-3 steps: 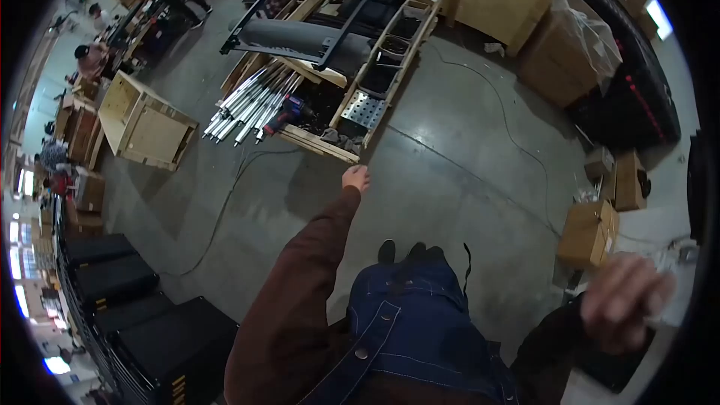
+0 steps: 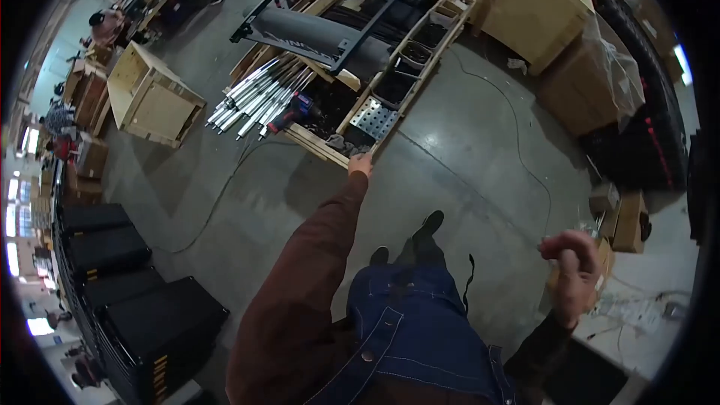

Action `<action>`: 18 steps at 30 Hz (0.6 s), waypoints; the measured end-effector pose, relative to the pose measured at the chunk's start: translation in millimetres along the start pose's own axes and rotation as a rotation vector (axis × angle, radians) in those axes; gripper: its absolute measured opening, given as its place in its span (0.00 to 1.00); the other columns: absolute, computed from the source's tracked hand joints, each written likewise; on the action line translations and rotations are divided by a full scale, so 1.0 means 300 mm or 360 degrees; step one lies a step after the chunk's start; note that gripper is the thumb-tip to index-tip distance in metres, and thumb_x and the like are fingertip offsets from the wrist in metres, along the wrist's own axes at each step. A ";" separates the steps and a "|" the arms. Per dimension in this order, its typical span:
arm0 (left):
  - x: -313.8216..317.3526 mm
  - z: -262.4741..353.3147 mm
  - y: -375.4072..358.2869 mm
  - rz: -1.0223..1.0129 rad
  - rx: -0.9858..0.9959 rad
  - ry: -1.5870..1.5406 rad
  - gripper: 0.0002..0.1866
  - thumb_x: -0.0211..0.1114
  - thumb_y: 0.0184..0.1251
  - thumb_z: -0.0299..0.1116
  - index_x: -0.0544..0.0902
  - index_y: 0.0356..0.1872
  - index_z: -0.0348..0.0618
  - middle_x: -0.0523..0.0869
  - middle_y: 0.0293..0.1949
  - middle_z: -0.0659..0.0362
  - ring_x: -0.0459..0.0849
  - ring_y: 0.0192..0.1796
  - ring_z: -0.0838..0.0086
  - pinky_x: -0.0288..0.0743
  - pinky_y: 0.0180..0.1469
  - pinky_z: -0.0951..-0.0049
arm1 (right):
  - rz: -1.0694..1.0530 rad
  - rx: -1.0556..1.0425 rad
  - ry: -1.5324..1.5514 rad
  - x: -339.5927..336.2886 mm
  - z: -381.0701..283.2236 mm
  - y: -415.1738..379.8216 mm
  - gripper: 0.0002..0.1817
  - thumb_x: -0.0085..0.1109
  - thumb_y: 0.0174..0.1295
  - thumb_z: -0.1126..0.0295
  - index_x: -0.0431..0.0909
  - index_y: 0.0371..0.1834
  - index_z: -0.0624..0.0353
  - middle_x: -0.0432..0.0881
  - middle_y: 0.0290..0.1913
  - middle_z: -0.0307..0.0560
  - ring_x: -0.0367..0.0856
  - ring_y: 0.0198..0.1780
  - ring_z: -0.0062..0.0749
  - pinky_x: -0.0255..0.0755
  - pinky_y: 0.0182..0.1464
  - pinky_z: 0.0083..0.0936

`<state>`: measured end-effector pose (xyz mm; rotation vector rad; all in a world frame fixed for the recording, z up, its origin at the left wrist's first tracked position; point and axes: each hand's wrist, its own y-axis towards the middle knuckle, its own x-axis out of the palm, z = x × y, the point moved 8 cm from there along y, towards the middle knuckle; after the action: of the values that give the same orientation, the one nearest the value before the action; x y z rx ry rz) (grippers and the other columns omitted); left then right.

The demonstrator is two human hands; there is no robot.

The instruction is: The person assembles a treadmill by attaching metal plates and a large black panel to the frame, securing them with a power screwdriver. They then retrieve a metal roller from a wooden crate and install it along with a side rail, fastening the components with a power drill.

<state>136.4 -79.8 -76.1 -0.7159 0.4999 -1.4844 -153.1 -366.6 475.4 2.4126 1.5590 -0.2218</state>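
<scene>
My left hand (image 2: pixel 360 164) reaches forward to the near corner of a long wooden tray (image 2: pixel 319 148), its fingers closed over the edge there. Inside the tray near that hand lie a dark cloth (image 2: pixel 341 144), a blue and red cordless drill (image 2: pixel 294 111) and a perforated metal plate (image 2: pixel 374 118). A bundle of silver metal tubes (image 2: pixel 251 101) sticks out on the left side. My right hand (image 2: pixel 576 274) is raised in the air at the right, loosely curved with a gap between thumb and fingers, holding nothing visible.
A dark frame (image 2: pixel 364 26) and a grey roll (image 2: pixel 307 34) lie across the tray. A wooden crate (image 2: pixel 156 101) stands left, black cases (image 2: pixel 161 311) lower left. Large boxes (image 2: pixel 529 11) stand at upper right. A cable (image 2: pixel 517 135) runs over the floor. Other people are farther off.
My left hand has moved forward onto the tray's corner. My right hand has swung up and inward. One foot has stepped forward, and the view has shifted.
</scene>
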 end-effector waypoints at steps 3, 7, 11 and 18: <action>-0.055 0.052 0.353 0.0238 0.0024 -0.0108 0.14 0.69 0.69 0.41 0.82 0.48 0.47 0.78 0.31 0.66 0.77 0.29 0.79 0.75 0.32 0.73 | -0.0066 0.0627 -0.0289 -0.094 0.681 0.088 0.12 0.63 0.69 0.73 0.80 0.52 0.66 0.86 0.43 0.45 0.83 0.45 0.26 0.77 0.49 0.24; -0.124 0.042 0.575 0.0945 0.0149 0.0257 0.21 0.78 0.59 0.40 0.83 0.47 0.38 0.84 0.33 0.56 0.82 0.31 0.69 0.77 0.30 0.64 | -0.0418 0.0940 -0.0535 -0.208 1.109 0.254 0.14 0.65 0.64 0.71 0.82 0.50 0.67 0.89 0.42 0.50 0.87 0.43 0.31 0.79 0.49 0.29; -0.171 -0.040 0.647 0.1120 0.0170 -0.0204 0.18 0.75 0.60 0.28 0.80 0.48 0.34 0.87 0.37 0.53 0.88 0.33 0.62 0.85 0.34 0.61 | -0.0872 0.0779 -0.0869 -0.172 1.120 0.641 0.16 0.67 0.62 0.70 0.82 0.50 0.67 0.90 0.41 0.56 0.90 0.45 0.38 0.80 0.50 0.32; 0.475 0.546 -0.092 0.0122 0.0145 -0.1043 0.13 0.62 0.64 0.22 0.78 0.49 0.35 0.86 0.43 0.56 0.87 0.47 0.66 0.85 0.48 0.60 | -0.1143 0.0280 -0.0339 0.224 0.942 1.423 0.12 0.66 0.64 0.71 0.83 0.48 0.64 0.88 0.38 0.50 0.88 0.38 0.35 0.79 0.43 0.28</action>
<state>238.2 -199.4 76.4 -1.0388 -0.0417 -1.1067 267.1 -558.9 244.8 1.7511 2.3002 -0.7447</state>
